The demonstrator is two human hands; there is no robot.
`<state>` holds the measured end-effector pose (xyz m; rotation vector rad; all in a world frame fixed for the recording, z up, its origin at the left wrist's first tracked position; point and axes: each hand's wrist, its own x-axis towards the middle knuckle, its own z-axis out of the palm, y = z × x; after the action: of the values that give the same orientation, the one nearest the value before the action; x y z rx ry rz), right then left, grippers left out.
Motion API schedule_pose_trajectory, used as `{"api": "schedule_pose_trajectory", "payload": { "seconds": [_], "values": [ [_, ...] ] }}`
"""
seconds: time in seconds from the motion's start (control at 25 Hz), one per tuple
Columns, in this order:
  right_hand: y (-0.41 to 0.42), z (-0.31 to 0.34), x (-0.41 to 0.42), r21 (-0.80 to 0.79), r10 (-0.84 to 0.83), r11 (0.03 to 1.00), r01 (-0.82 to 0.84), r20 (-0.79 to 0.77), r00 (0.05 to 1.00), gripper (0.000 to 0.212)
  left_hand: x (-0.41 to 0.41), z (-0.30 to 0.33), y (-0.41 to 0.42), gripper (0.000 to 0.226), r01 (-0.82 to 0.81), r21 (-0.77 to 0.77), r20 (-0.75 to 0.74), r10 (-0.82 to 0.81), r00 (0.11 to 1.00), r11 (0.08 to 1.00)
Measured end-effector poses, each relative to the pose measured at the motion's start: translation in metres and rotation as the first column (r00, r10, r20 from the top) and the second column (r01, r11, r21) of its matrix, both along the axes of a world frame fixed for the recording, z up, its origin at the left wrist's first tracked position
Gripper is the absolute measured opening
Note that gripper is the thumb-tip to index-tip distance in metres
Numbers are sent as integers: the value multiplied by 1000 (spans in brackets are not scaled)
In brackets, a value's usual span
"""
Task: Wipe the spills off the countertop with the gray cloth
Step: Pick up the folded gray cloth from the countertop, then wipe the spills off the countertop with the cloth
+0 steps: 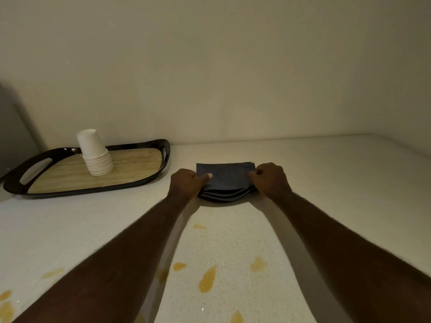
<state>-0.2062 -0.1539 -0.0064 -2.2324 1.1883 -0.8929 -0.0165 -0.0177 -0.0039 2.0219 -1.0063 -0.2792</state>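
Observation:
A folded dark gray cloth lies on the pale speckled countertop near the back wall. My left hand grips its left edge, thumb resting on top. At the cloth's right edge my right hand is closed on the fabric. The near edge of the cloth shows several stacked layers. Yellow-orange spills dot the counter closer to me, between and beside my forearms: a long one, a small one, another and more at the far left.
A black-rimmed tray with a wood-look floor sits at the left, holding an upside-down stack of white paper cups. A gray appliance side stands at the far left. The wall runs right behind the cloth.

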Motion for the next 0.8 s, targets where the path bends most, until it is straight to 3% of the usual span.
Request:
{"api": "schedule_pose_trajectory", "payload": {
  "seconds": [0.04,0.16,0.24,0.32,0.44,0.52,0.64,0.8],
  "values": [
    [1,1,-2,63,-49,997,49,-14,999,22,-2,0,2,41,-30,36,-56,32,998,999],
    [4,3,2,338,-92,930,145,-167,982,62,-13,0,8,41,-56,154,-243,93,966,986],
    [7,0,6,354,-96,918,176,-233,968,71,-17,1,8,33,-4,111,-337,41,941,994],
    [8,-4,10,332,-133,919,213,-247,960,65,-18,4,5,29,72,105,-355,-30,934,992],
    [11,-5,13,350,-176,904,244,-215,961,48,-20,4,3,41,133,154,-370,-68,926,979],
    [16,-2,13,298,-167,929,219,-189,968,43,-20,2,5,48,139,124,-322,-93,942,982],
    [26,9,8,180,-139,973,145,-46,989,37,-22,7,16,55,147,8,-69,-146,987,989],
    [46,43,1,40,-93,995,90,103,990,25,-27,31,39,58,180,-93,157,-164,974,979]
  ]
}}
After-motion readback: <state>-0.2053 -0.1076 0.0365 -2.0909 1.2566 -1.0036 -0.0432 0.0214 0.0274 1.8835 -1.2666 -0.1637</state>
